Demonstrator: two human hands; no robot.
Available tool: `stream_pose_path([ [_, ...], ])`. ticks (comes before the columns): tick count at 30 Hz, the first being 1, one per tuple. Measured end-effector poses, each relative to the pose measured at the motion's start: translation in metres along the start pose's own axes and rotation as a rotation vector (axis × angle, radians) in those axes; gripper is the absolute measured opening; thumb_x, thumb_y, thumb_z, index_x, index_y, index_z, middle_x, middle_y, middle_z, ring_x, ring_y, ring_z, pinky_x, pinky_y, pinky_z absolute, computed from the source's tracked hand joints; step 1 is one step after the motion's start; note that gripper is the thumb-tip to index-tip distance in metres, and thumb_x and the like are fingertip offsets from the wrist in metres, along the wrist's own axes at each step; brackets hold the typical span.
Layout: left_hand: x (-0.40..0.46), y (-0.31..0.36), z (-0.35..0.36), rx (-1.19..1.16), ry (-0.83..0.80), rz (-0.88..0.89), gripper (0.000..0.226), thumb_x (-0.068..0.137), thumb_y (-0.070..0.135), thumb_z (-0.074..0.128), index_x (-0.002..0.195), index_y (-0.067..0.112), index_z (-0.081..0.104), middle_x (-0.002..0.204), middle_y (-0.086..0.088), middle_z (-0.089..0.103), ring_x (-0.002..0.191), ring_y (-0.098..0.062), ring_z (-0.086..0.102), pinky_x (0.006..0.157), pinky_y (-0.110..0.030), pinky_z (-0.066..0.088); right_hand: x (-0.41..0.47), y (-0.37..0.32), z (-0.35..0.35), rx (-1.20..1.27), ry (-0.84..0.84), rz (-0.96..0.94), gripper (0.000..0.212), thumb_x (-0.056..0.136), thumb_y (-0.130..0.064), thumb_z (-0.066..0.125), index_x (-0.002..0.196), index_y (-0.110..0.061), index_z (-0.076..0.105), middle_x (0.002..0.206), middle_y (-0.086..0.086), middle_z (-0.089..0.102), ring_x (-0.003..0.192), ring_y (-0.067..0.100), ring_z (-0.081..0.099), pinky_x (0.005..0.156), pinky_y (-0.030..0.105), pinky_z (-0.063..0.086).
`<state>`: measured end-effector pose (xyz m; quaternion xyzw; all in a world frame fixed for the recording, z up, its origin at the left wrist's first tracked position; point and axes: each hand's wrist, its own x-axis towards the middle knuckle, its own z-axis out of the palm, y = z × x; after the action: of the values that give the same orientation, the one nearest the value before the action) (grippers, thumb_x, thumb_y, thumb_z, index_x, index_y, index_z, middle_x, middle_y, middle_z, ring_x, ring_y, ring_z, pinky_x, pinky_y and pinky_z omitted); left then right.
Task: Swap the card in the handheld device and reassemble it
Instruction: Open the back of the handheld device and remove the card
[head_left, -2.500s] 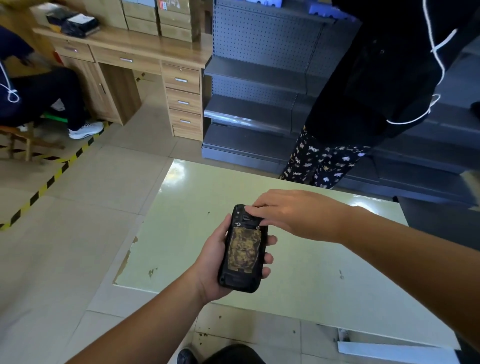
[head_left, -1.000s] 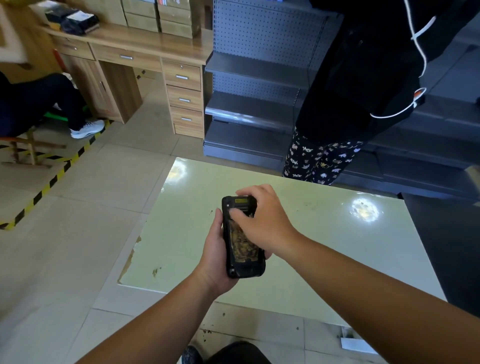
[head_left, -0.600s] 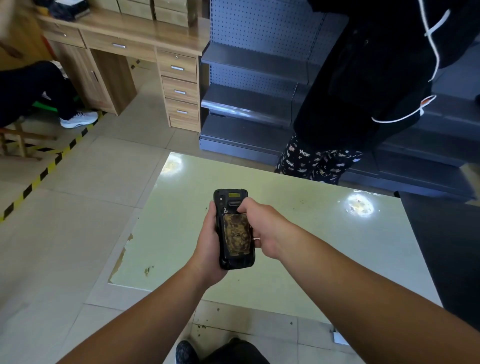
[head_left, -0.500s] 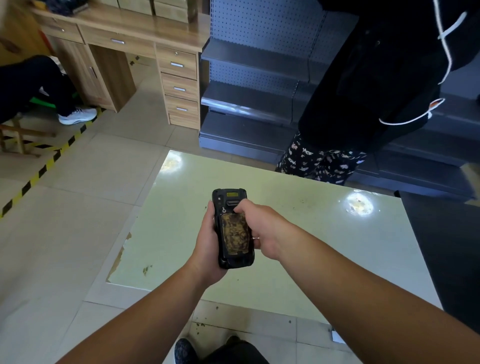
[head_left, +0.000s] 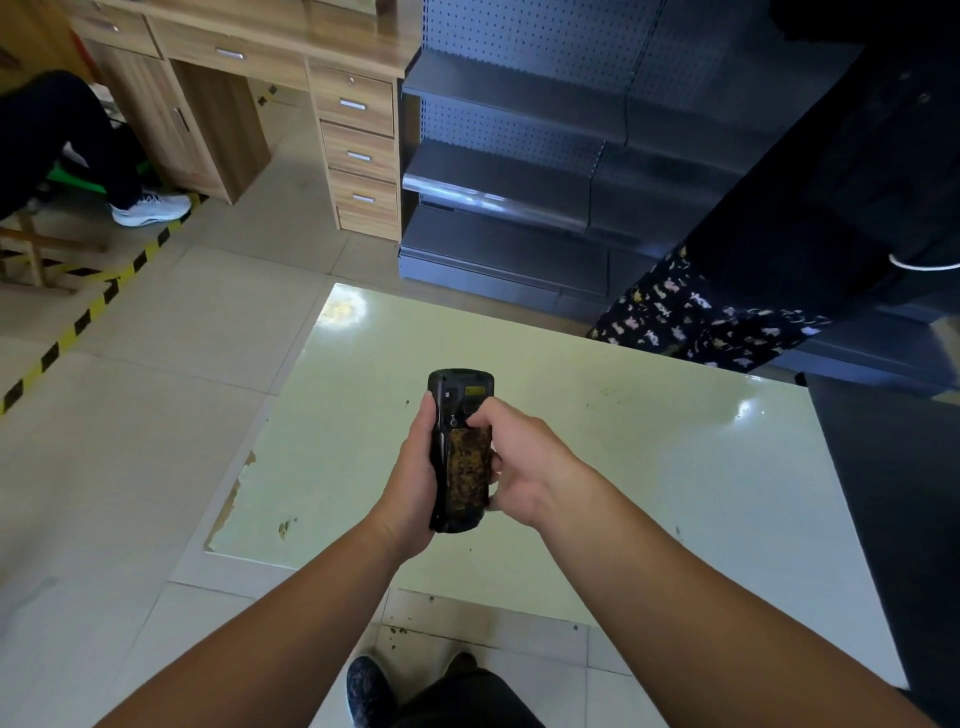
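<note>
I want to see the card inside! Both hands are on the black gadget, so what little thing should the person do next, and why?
Probably press and slide with the right hand, whose fingertip sits on the latch area just above the worn brown back panel. The left hand already grips the handheld device firmly above the table, and the back looks closed, so no card is reachable yet.

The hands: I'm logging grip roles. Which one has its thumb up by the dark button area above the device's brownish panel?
The right hand: its thumb reaches above the handheld device's brownish panel. The left hand only cradles the device's left edge.
</note>
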<state>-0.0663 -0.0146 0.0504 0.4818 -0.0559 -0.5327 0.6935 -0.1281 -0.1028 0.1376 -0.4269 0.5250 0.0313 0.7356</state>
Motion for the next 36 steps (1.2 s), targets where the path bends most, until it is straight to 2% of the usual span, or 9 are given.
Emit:
stream_pose_path([
  [5, -0.005, -0.005, 0.004, -0.037, -0.004, 0.015, 0.066, 0.086, 0.079, 0.038, 0.123, 0.036, 0.071, 0.108, -0.002, 0.079, 0.091, -0.021, 0.074, 0.060, -0.033, 0.059, -0.001, -0.002, -0.005, 0.060, -0.008, 0.025, 0.019, 0.089, -0.007, 0.049, 0.080, -0.014, 0.065, 0.043, -0.003, 0.066, 0.068, 0.022, 0.060, 0.065, 0.037, 0.050],
  [8, -0.005, -0.010, 0.004, -0.040, -0.005, 0.005, 0.065, 0.092, 0.077, 0.033, 0.122, 0.035, 0.072, 0.107, 0.000, 0.079, 0.091, -0.019, 0.074, 0.063, -0.032, 0.059, -0.004, 0.000, -0.003, 0.003, 0.063, -0.011, 0.017, 0.087, -0.010, 0.050, 0.079, -0.015, 0.064, 0.048, -0.006, 0.065, 0.062, 0.017, 0.055, 0.057, 0.030, 0.045],
  [10, -0.005, -0.014, 0.002, -0.063, 0.038, -0.013, 0.069, 0.094, 0.077, 0.029, 0.122, 0.033, 0.072, 0.116, -0.005, 0.077, 0.107, -0.024, 0.072, 0.080, -0.040, 0.060, -0.001, 0.005, -0.002, -0.084, 0.186, -0.126, 0.017, 0.086, -0.011, 0.053, 0.087, -0.020, 0.068, 0.088, -0.001, 0.071, 0.072, 0.015, 0.055, 0.058, 0.029, 0.042],
  [12, -0.006, -0.017, -0.001, -0.101, 0.085, -0.037, 0.074, 0.095, 0.077, 0.026, 0.125, 0.027, 0.071, 0.130, -0.015, 0.071, 0.119, -0.031, 0.066, 0.097, -0.048, 0.049, 0.003, 0.010, -0.003, -0.132, 0.309, -0.234, 0.018, 0.085, -0.017, 0.057, 0.096, -0.027, 0.068, 0.120, 0.001, 0.056, 0.100, 0.019, 0.057, 0.073, 0.030, 0.043],
  [17, -0.003, -0.019, -0.001, -0.191, 0.094, -0.089, 0.075, 0.093, 0.080, 0.030, 0.124, 0.026, 0.073, 0.120, -0.007, 0.075, 0.106, -0.026, 0.072, 0.078, -0.038, 0.058, -0.001, 0.029, -0.005, -0.386, 0.283, -0.509, 0.009, 0.091, -0.030, 0.068, 0.096, -0.022, 0.067, 0.096, -0.004, 0.065, 0.083, 0.015, 0.066, 0.064, 0.024, 0.048],
  [21, 0.000, -0.018, 0.000, -0.274, 0.068, -0.086, 0.073, 0.092, 0.080, 0.033, 0.118, 0.026, 0.076, 0.115, -0.003, 0.078, 0.108, -0.023, 0.073, 0.078, -0.035, 0.062, -0.007, 0.050, -0.008, -0.847, 0.363, -0.759, 0.050, 0.081, -0.044, 0.079, 0.125, -0.032, 0.057, 0.115, -0.010, 0.048, 0.105, 0.010, 0.056, 0.082, 0.022, 0.051],
  [24, 0.003, -0.021, -0.001, -0.289, 0.072, -0.086, 0.071, 0.091, 0.079, 0.038, 0.121, 0.026, 0.075, 0.112, -0.002, 0.079, 0.106, -0.021, 0.074, 0.075, -0.033, 0.062, -0.009, 0.055, -0.008, -0.979, 0.404, -0.842, 0.057, 0.086, -0.042, 0.075, 0.137, -0.031, 0.053, 0.124, -0.007, 0.048, 0.115, 0.014, 0.054, 0.091, 0.029, 0.054],
  [30, 0.002, -0.036, -0.009, -0.279, 0.076, -0.042, 0.075, 0.089, 0.082, 0.035, 0.121, 0.026, 0.074, 0.108, -0.002, 0.079, 0.104, -0.019, 0.074, 0.074, -0.031, 0.061, -0.011, 0.065, -0.007, -0.946, 0.439, -1.002, 0.047, 0.083, -0.034, 0.076, 0.128, -0.023, 0.065, 0.126, -0.005, 0.054, 0.111, 0.016, 0.058, 0.089, 0.031, 0.058],
  [36, 0.007, -0.032, -0.009, -0.277, 0.081, -0.076, 0.083, 0.091, 0.082, 0.028, 0.126, 0.022, 0.072, 0.130, -0.011, 0.072, 0.120, -0.028, 0.068, 0.082, -0.038, 0.062, -0.003, 0.054, -0.013, -0.532, 0.494, -0.915, 0.046, 0.081, -0.027, 0.085, 0.125, -0.023, 0.071, 0.120, -0.013, 0.059, 0.106, 0.002, 0.061, 0.095, 0.025, 0.055],
])
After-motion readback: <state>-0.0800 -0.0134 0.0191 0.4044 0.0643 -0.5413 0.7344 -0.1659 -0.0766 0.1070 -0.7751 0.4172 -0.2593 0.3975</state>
